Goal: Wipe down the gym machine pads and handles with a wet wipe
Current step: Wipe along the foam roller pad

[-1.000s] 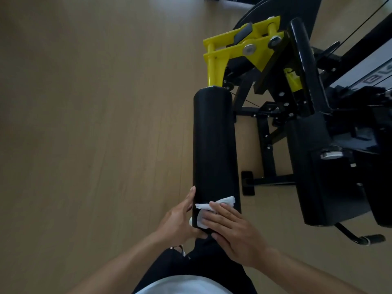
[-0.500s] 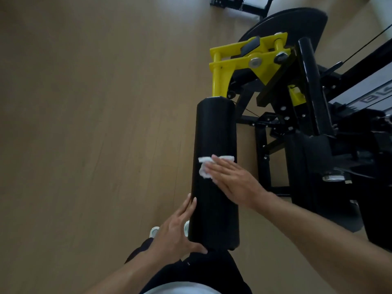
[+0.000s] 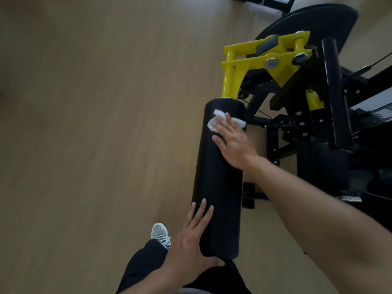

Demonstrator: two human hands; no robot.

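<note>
— Flat fingers of the right hand (image 3: pixel 234 143) press the white wipe (image 3: pixel 220 122) on the black roller pad (image 3: pixel 220 183); nothing is pinched, the fingers are straight. The left hand (image 3: pixel 191 247) holds the near end of the pad, thumb under, fingers lying along its side.

— What is different from a moment ago?

— One second ago the wipe was at the near end, next to the left hand. Half a second ago it was at the middle. Now it is almost at the far end, just below the yellow bracket (image 3: pixel 261 62). I think one long stroke on the top is nearly done, but the sides and the underside probably need more strokes.

— What else is around?

— A second black pad (image 3: pixel 334 92) stands to the right, with the black frame (image 3: pixel 275 132) between. A grey shoe (image 3: pixel 160 234) is on the wooden floor (image 3: pixel 84 124). The bracket stops the stroke at the far end.
</note>
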